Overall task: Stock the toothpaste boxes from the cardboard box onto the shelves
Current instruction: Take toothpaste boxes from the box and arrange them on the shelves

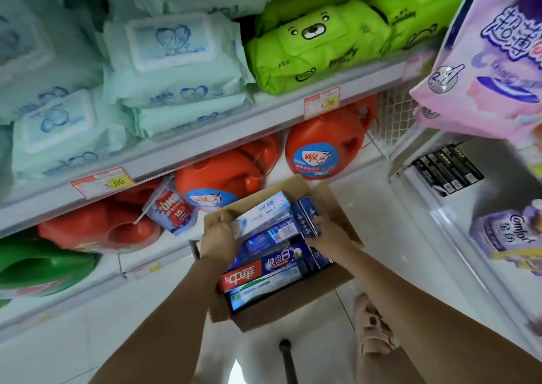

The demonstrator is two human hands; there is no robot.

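The cardboard box sits open in front of the shelf. It is full of toothpaste boxes lying flat. The left hand is by the far left corner of the cardboard box. Its fingers curl round the end of a pale blue toothpaste box that lies on top. The right hand is at the right edge and grips the end of a dark blue toothpaste box. A red and blue toothpaste box lies near the front edge. Orange soap jugs stand under the shelf. Packs of wet wipes and green bear packs sit on top of it.
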